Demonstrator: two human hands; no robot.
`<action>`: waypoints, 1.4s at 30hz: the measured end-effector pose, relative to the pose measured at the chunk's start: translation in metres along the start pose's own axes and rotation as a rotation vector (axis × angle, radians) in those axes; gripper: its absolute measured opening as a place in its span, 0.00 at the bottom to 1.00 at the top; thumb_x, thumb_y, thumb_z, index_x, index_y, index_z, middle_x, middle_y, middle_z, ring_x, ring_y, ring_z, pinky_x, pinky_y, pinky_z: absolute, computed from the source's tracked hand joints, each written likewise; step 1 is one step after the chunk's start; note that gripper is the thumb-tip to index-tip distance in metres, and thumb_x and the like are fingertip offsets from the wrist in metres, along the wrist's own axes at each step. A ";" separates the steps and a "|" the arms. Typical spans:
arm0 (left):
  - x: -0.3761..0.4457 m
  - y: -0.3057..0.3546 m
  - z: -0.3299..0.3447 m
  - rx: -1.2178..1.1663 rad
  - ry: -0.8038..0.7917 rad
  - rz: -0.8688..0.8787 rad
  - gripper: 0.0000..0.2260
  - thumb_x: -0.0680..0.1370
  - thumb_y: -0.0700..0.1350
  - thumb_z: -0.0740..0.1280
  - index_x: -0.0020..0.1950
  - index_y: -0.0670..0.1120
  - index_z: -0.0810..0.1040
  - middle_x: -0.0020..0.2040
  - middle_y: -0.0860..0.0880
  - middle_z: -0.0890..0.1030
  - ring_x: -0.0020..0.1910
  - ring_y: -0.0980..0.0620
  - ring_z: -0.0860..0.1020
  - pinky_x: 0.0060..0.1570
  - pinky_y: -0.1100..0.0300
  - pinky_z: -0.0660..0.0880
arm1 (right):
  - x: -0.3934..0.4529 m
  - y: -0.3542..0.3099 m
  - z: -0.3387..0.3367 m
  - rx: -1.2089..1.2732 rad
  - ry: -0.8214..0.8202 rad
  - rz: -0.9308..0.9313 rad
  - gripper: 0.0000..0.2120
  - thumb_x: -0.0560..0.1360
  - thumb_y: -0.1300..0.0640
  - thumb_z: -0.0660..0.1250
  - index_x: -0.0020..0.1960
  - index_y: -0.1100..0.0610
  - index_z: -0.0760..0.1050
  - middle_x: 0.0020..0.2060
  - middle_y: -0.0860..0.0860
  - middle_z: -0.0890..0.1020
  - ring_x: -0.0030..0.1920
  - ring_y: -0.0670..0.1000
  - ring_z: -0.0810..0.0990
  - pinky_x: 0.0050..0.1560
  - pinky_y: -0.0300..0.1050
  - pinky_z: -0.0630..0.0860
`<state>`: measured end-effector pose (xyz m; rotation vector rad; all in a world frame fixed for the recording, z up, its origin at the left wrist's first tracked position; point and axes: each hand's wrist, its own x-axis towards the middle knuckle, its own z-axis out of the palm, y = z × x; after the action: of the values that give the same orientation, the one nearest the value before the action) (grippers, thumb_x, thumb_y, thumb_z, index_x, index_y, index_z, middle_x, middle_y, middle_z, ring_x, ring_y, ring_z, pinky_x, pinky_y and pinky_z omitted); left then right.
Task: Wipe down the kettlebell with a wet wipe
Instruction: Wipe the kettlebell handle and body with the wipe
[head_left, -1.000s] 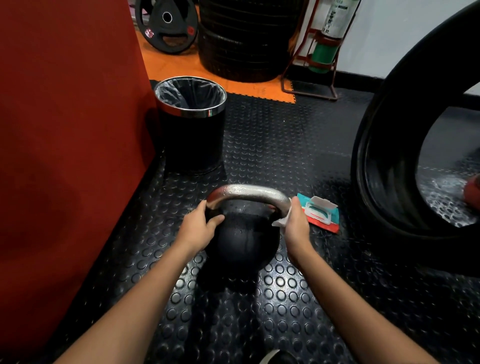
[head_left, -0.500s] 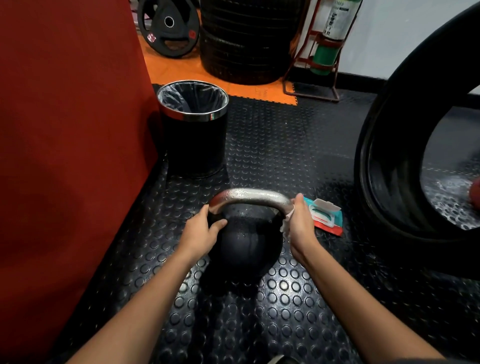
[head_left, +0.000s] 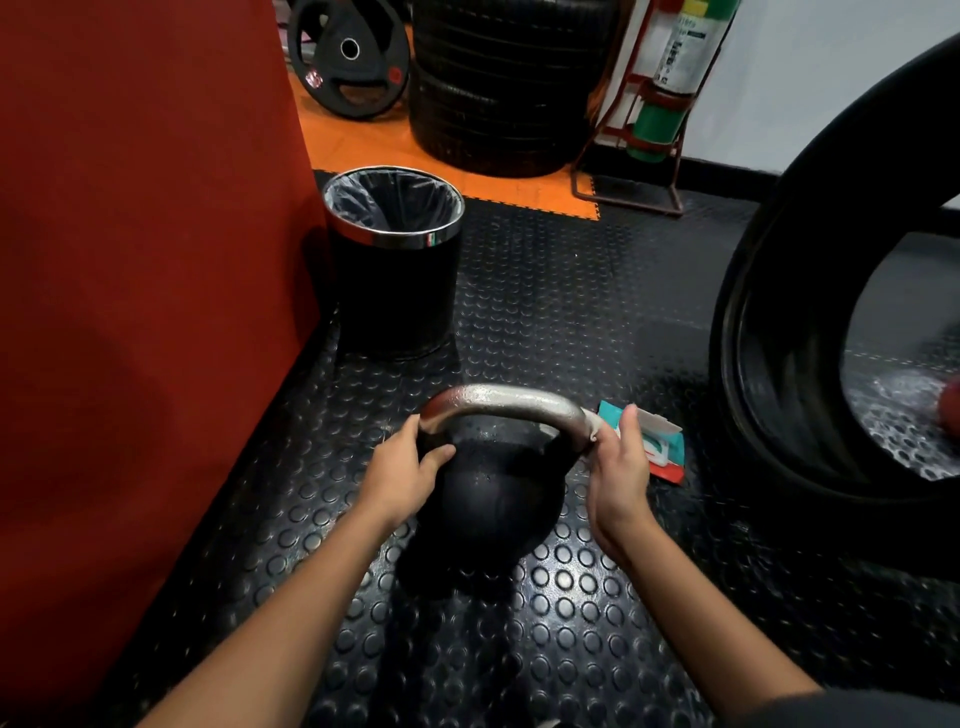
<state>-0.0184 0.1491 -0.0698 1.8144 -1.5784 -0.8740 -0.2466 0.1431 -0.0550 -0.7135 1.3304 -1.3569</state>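
The kettlebell (head_left: 498, 499) stands upright on the black studded floor mat (head_left: 545, 623), a little below the centre of the frame, its silver handle (head_left: 504, 402) arching over the black ball. The left hand (head_left: 402, 470) grips the left foot of the handle, thumb curled across the front of the ball. The right hand (head_left: 618, 467) is wrapped round the right end of the handle, pressing a wet wipe (head_left: 592, 428) against the metal (only a pale scrap of it shows beside the thumb). Just behind that hand a teal and red wipe pack (head_left: 662, 452) lies on the mat with its flap open. A black bin (head_left: 395, 265) with a chrome rim stands at upper centre, against the red wall (head_left: 145, 286). A large tyre (head_left: 789, 364) fills the right edge.
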 end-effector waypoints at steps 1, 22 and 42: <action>0.000 0.002 0.000 -0.001 -0.001 -0.011 0.16 0.79 0.51 0.67 0.64 0.48 0.73 0.56 0.50 0.80 0.57 0.49 0.77 0.50 0.61 0.69 | -0.002 0.000 0.000 -0.001 -0.021 -0.022 0.27 0.88 0.53 0.46 0.47 0.58 0.82 0.44 0.45 0.88 0.53 0.42 0.84 0.70 0.47 0.68; 0.003 0.009 0.000 -0.070 -0.017 -0.120 0.20 0.77 0.50 0.70 0.67 0.48 0.73 0.61 0.48 0.79 0.61 0.47 0.76 0.55 0.60 0.69 | 0.016 -0.021 -0.004 -0.167 -0.233 0.127 0.37 0.86 0.44 0.45 0.47 0.73 0.79 0.38 0.65 0.84 0.46 0.60 0.83 0.62 0.52 0.75; -0.016 0.015 -0.005 -0.036 0.006 -0.150 0.16 0.78 0.49 0.69 0.63 0.45 0.74 0.57 0.48 0.80 0.58 0.47 0.77 0.49 0.62 0.67 | -0.004 -0.025 -0.014 -0.116 -0.147 0.030 0.22 0.87 0.51 0.49 0.56 0.54 0.82 0.50 0.47 0.88 0.54 0.45 0.84 0.58 0.39 0.75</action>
<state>-0.0254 0.1628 -0.0532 1.9271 -1.4274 -0.9573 -0.2651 0.1470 -0.0335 -0.8521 1.3044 -1.1868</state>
